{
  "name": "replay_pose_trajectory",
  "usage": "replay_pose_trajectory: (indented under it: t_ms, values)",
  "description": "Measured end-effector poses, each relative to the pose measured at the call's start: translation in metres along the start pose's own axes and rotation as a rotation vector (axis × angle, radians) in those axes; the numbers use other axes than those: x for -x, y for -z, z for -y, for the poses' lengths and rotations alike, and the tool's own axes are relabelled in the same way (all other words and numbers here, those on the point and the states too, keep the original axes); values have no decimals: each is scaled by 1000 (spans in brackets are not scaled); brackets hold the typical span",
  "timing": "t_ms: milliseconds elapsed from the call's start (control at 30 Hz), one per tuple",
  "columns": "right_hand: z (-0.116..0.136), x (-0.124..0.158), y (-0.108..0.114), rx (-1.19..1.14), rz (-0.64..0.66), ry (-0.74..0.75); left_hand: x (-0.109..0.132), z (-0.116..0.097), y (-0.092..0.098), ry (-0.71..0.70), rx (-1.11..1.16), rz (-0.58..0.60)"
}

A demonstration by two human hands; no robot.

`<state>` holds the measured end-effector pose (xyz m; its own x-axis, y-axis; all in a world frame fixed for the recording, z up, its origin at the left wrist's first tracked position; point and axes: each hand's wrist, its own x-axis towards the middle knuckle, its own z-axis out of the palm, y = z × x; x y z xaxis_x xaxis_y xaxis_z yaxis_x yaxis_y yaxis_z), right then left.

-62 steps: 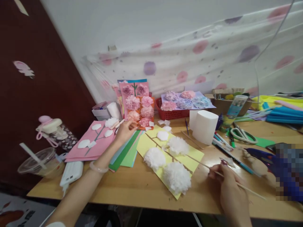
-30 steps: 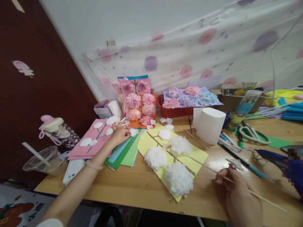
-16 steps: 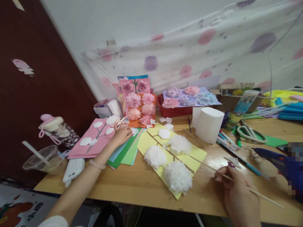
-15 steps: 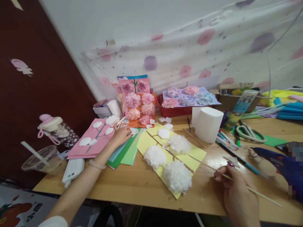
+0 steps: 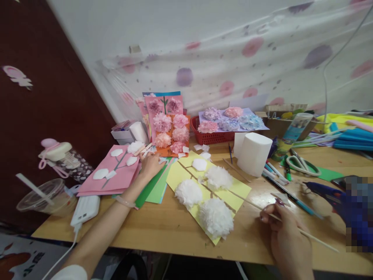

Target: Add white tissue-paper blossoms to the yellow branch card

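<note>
My right hand (image 5: 290, 237) is closed around a thin wooden stick (image 5: 319, 241), whose far end points toward the yellow card (image 5: 176, 169). A small white paper piece (image 5: 279, 198) shows at its fingertips. On the yellow card are brown stem lines, several fluffy white paper flowers (image 5: 216, 217) and one flat white paper disc (image 5: 199, 164). At the left, my left hand (image 5: 152, 165) reaches over coloured paper sheets (image 5: 154, 190), fingers apart, beside pale wooden pieces (image 5: 143, 149) and a white tissue flower (image 5: 135, 147). Its fingertips are partly hidden. Next to it lies a pink card (image 5: 90, 184) with white discs.
A white paper roll (image 5: 253, 153) stands behind the yellow card. Right of it lie markers (image 5: 294, 194), scissors (image 5: 303, 166) and a blue glue gun (image 5: 329, 194). A lidded cup (image 5: 42, 198), bottle (image 5: 71, 161) and power bank (image 5: 86, 210) line the left edge. Behind is a red basket (image 5: 214, 138).
The view has shifted slightly, moving the scene a little leftward. My left hand has moved slightly toward the right across the paper sheets. My right hand keeps its hold on the stick.
</note>
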<state>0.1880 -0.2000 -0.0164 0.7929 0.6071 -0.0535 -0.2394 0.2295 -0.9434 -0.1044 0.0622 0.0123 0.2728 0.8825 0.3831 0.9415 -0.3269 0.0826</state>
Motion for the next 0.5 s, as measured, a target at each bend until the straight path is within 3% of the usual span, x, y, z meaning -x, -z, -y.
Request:
replay_pose_trajectory:
  t_ms: [167, 500]
  values:
    - [1, 1, -2, -29, -36, -57, 2, -10, -4, 58, -4, -10]
    - [2, 1, 0, -12, -17, -56, 4, 7, 14, 137, 133, 20]
